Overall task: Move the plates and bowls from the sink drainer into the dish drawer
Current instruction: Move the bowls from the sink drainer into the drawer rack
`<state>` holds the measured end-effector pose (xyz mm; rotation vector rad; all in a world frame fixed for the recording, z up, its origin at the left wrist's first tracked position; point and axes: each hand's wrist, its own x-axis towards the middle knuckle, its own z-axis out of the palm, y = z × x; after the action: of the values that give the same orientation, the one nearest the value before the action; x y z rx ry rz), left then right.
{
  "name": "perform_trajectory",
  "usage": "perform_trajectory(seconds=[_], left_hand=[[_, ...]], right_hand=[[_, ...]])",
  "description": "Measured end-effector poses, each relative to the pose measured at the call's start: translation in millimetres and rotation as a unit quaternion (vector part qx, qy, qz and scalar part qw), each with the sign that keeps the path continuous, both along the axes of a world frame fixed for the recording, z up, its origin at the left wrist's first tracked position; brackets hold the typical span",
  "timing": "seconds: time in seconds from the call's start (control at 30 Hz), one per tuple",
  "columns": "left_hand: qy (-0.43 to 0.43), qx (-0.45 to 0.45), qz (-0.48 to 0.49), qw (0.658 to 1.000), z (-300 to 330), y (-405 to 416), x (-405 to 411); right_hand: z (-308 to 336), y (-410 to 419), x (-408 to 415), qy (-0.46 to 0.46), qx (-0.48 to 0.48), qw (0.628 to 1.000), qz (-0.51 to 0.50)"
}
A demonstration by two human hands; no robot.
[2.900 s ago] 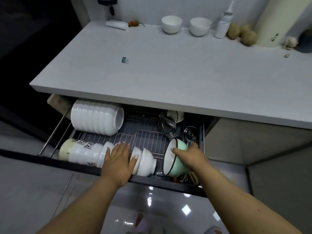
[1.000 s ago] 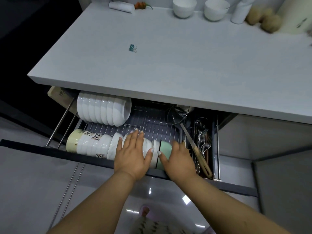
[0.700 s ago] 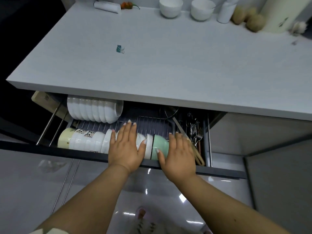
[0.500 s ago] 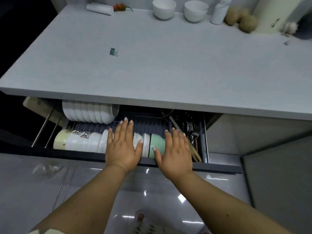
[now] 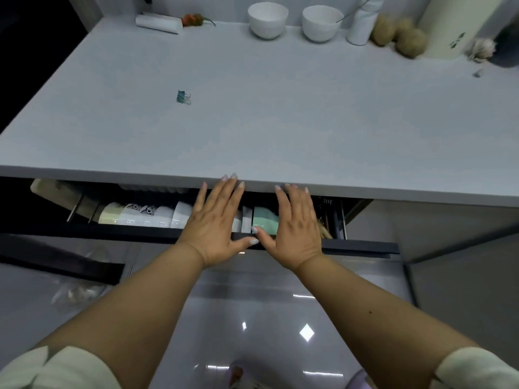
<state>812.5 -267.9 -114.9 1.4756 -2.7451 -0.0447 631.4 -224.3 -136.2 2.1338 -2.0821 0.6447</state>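
Under the desk (image 5: 280, 122) the dish drawer (image 5: 359, 246) stands partly out, a row of bowls (image 5: 146, 217) lying inside. Two bowls (image 5: 268, 19) sit at the desk's back edge, a clip (image 5: 183, 97) nearer its front left.

A home kitchen, by the look of it — a pale grey countertop (image 5: 280, 113) runs across the view, with a pull-out dish drawer (image 5: 196, 237) under its front edge at six o'clock; inside it white bowls (image 5: 165, 217) and a mint-green bowl (image 5: 265, 221) stand on edge in a row; cutlery (image 5: 327, 211) sits at its right end; at twelve o'clock two white bowls (image 5: 268, 19) stand by the wall, a white bottle (image 5: 361, 26) beside them — brown, rough-skinned round produce (image 5: 411, 42) and a garlic bulb (image 5: 483, 49) lie toward one o'clock; glossy cabinet fronts (image 5: 266, 290) below.
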Motion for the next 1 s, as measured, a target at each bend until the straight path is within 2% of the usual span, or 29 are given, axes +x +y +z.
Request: perform_trajectory(seconds=[0.13, 0.2, 0.3, 0.5, 0.6, 0.7, 0.8, 0.9, 1.0], left_hand=[[-0.048, -0.007, -0.013, 0.999, 11, -23, -10], [-0.05, -0.008, -0.005, 0.999, 19, -31, -17], [-0.049, -0.032, 0.008, 0.998, 27, -36, -29], [-0.132, -0.106, 0.057, 0.984, 26, -49, -47], [-0.142, -0.148, 0.067, 0.976, 26, -56, -50], [-0.149, -0.158, 0.061, 0.974, 27, -57, -53], [-0.163, -0.123, 0.054, 0.977, 37, -53, -58], [-0.16, -0.037, 0.053, 0.985, 45, -52, -61], [-0.118, 0.059, 0.062, 0.989, 64, -55, -58]], right_hand=[[7, -18, -14, 0.075, -0.001, 0.996, 0.04], [8, -26, -24, 0.128, 0.029, 0.99, 0.055], [9, -38, -34, 0.171, 0.016, 0.983, 0.07], [1, -59, -37, 0.139, -0.086, 0.985, 0.059], [-2, -65, -36, 0.111, -0.126, 0.985, 0.039], [-1, -65, -35, 0.101, -0.125, 0.986, 0.038], [4, -64, -36, 0.101, -0.092, 0.989, 0.051], [9, -62, -36, 0.099, -0.034, 0.993, 0.06], [32, -58, -41, 0.079, 0.052, 0.992, 0.078]])
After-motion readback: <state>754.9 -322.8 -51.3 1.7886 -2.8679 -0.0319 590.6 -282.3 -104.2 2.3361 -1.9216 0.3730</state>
